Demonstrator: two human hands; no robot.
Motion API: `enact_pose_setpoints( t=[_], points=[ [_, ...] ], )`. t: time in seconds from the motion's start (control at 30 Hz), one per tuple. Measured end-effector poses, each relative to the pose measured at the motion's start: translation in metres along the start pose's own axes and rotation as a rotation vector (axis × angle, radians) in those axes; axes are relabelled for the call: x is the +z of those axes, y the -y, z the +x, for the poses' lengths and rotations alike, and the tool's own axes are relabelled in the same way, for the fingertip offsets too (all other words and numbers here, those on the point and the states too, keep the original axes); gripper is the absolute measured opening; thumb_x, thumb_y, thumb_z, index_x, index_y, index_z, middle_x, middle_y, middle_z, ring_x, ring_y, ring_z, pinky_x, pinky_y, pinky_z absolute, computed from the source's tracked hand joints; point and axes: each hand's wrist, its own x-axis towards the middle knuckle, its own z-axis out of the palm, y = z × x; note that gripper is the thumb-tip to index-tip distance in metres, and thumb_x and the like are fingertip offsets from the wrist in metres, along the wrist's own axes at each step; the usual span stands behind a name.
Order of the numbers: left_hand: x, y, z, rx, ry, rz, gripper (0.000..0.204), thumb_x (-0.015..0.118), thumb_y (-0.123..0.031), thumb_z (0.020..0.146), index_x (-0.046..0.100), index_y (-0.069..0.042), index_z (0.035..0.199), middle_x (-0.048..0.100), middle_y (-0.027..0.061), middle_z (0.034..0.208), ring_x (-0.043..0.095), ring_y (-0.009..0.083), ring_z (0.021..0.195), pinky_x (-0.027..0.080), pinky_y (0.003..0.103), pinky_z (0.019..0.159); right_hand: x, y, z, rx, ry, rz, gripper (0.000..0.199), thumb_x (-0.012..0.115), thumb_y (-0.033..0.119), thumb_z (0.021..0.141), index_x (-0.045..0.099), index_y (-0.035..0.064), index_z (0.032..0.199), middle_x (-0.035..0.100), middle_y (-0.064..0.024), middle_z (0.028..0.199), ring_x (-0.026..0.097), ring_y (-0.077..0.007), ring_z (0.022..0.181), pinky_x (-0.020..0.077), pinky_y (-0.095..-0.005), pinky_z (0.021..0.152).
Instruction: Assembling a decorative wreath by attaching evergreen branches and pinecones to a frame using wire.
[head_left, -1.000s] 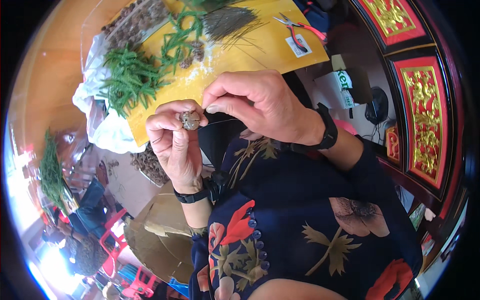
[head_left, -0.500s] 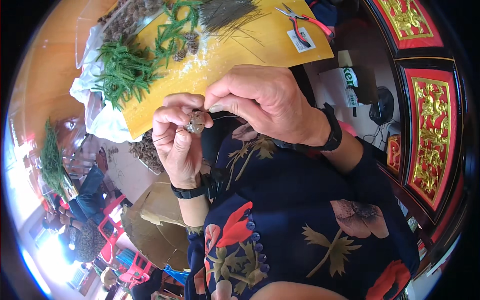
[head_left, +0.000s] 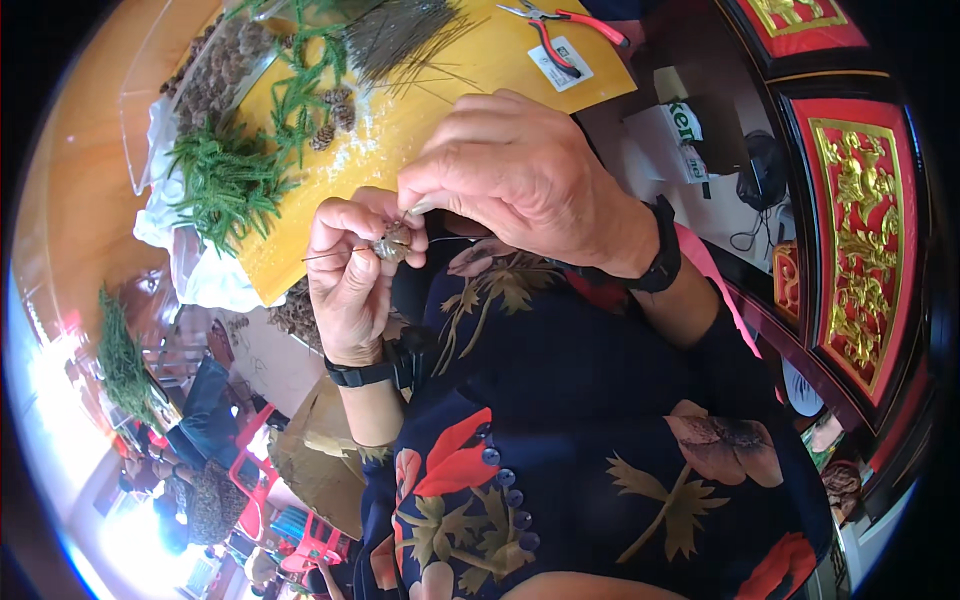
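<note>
My left hand (head_left: 345, 285) is closed, pinching a small brown pinecone (head_left: 391, 247) between thumb and fingers. A thin dark wire (head_left: 328, 256) pokes out past the left fingertips, and another thin strand runs from the cone's right side. Close against the cone, my right hand (head_left: 545, 175) is closed in a pinch, with a fine wire end at its fingertips. The right fingers partly hide where the wire meets the cone. Both hands are held over the table's near edge.
On the yellow board (head_left: 285, 245) lie green artificial sprigs (head_left: 230, 185), loose pinecones (head_left: 343, 116), a bundle of dark wires (head_left: 400, 40) and red-handled pliers (head_left: 552, 45). A clear bag of pinecones (head_left: 225, 65) is at the back left. Beyond my left arm are red chairs (head_left: 258, 490) and a person (head_left: 205, 495).
The view has shifted, moving the board and its things left and up in the picture. My right hand is raised slightly; the wire left of the pinecone shows more plainly. Both pinches remain.
</note>
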Motion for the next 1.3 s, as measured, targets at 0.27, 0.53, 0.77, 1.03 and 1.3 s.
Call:
enact_pose_setpoints(
  t=[0.27,0.53,0.77,1.03,1.3],
  points=[
    [-0.003,0.005,0.003,-0.068,0.024,-0.148,0.018,0.061,-0.016,0.090,0.050,-0.003,0.098,0.059,0.0248,0.099,0.055,0.0204,0.076,0.047,0.027,0.068,-0.008,-0.003,-0.006,0.171,-0.010,0.062,0.009,0.066,0.002,0.080,0.066,0.0037,0.089,0.065,-0.0031,0.079,0.060,-0.0133,0.068,0.0456,-0.0263,0.063],
    [-0.002,0.007,0.001,-0.063,-0.188,-0.113,0.012,0.059,-0.012,0.090,0.053,-0.003,0.094,0.061,0.0216,0.100,0.054,0.0174,0.078,0.044,0.025,0.069,0.002,-0.017,-0.018,0.703,0.232,0.471,0.016,0.060,0.006,0.089,0.066,-0.0028,0.101,0.068,-0.0027,0.089,0.059,-0.0041,0.077,0.0474,-0.0201,0.070],
    [0.000,0.012,-0.004,-0.065,-0.277,-0.124,0.009,0.061,-0.008,0.088,0.054,-0.003,0.093,0.063,0.0165,0.099,0.058,0.0164,0.081,0.045,0.023,0.068,0.025,-0.013,-0.007,0.669,0.205,0.637,0.014,0.060,0.005,0.089,0.067,-0.0045,0.098,0.067,-0.0054,0.087,0.061,-0.0079,0.077,0.0479,-0.0206,0.070],
    [0.008,0.013,-0.003,-0.079,-0.376,-0.081,0.012,0.059,-0.003,0.088,0.054,-0.004,0.098,0.064,0.0097,0.094,0.059,0.0129,0.079,0.043,0.019,0.065,0.030,-0.015,0.003,0.477,0.236,0.463,0.010,0.062,0.003,0.086,0.067,-0.0044,0.091,0.064,-0.0063,0.078,0.060,-0.0109,0.070,0.0465,-0.0221,0.063],
    [0.009,0.016,0.003,-0.305,-0.310,-0.019,0.011,0.053,-0.014,0.093,0.054,-0.005,0.099,0.056,0.0013,0.082,0.046,0.0050,0.068,0.034,0.016,0.057,0.033,-0.019,-0.003,0.566,0.135,0.470,0.009,0.064,0.004,0.086,0.066,-0.0047,0.087,0.064,-0.0057,0.077,0.059,-0.0088,0.066,0.0451,-0.0208,0.060]
  ],
)
